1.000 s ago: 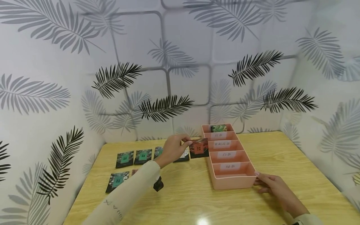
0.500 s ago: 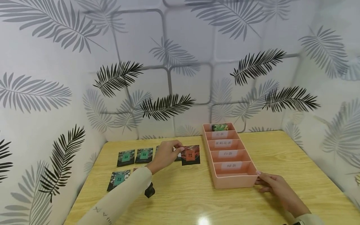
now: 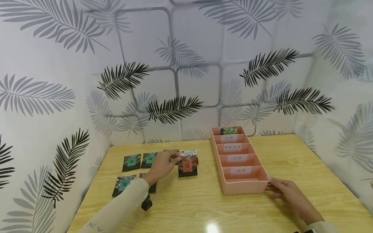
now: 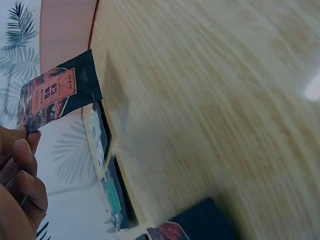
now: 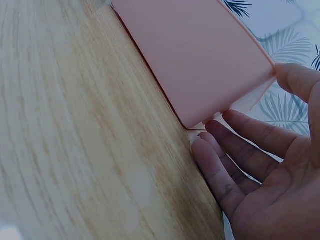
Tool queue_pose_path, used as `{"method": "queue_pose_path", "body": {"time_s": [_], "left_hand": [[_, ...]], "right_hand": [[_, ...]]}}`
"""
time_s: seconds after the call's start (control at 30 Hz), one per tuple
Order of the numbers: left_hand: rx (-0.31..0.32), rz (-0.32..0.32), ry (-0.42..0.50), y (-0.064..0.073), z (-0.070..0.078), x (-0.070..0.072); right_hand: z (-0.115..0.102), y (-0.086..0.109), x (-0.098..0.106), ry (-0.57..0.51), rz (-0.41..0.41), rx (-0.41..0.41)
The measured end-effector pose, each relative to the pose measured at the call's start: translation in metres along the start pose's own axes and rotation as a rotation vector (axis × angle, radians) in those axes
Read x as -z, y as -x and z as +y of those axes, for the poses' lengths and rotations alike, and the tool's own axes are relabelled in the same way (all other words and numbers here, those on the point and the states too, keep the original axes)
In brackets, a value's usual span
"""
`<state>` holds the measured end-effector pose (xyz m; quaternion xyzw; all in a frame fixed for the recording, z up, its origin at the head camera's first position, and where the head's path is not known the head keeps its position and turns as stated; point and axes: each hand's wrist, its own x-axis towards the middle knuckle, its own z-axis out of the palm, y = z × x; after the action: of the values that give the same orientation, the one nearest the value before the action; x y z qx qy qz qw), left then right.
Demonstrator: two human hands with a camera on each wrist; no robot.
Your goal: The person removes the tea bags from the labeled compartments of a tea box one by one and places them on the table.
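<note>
Between thumb and fingers, my left hand (image 3: 161,165) pinches a black tea sachet (image 3: 187,169) by its edge; its red label and printed characters face up. In the left wrist view the sachet (image 4: 54,93) is raised above the table, its shadow on the wood. It overlaps a white-topped sachet (image 3: 189,152) in the head view. My right hand (image 3: 287,194) holds the near right corner of a pink divided box (image 3: 245,187). In the right wrist view the thumb lies at the box's rim, with fingertips (image 5: 210,127) against its side near the base.
Green-labelled sachets (image 3: 131,162) lie in a row at the table's left, with another (image 3: 124,184) in front. A reddish sachet is partly hidden by my left arm. The box has paper labels (image 3: 237,158) on its dividers and a green packet (image 3: 229,130) in its far compartment.
My left hand has moved left and towards me, carrying the red-labelled sachet away from the box and in front of the white-topped one. My right hand has stayed at the box corner.
</note>
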<state>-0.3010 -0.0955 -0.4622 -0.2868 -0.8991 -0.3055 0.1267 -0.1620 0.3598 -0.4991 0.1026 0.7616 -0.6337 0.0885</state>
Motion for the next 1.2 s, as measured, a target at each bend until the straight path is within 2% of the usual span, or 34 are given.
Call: {"method": "queue_pose_path", "body": {"time_s": [0.17,0.33,0.47,0.57,0.67,0.9,1.2], "left_hand": [[0.026,-0.028,-0.008,0.011,-0.005,0.006],[0.064,-0.052,0.006,0.022,-0.013,0.011],[0.062,-0.049,-0.004,0.028,-0.021,0.017],[0.052,-0.048,-0.018,0.031,-0.026,0.021],[0.069,-0.066,-0.024,0.034,-0.029,0.025],[0.131,-0.148,-0.004,0.037,-0.029,0.033],[0.151,-0.172,-0.049,0.041,-0.037,0.037]], "right_hand": [[-0.003,0.001,-0.001,-0.022,-0.026,0.015],[-0.007,0.005,0.000,-0.083,-0.088,0.060],[-0.010,0.006,0.003,-0.079,-0.131,0.058],[-0.011,0.004,0.006,-0.056,-0.142,0.024],[-0.010,0.003,0.008,-0.047,-0.161,0.010],[-0.008,0.003,0.009,-0.074,-0.216,0.041],[-0.009,0.004,0.010,-0.058,-0.242,0.045]]}}
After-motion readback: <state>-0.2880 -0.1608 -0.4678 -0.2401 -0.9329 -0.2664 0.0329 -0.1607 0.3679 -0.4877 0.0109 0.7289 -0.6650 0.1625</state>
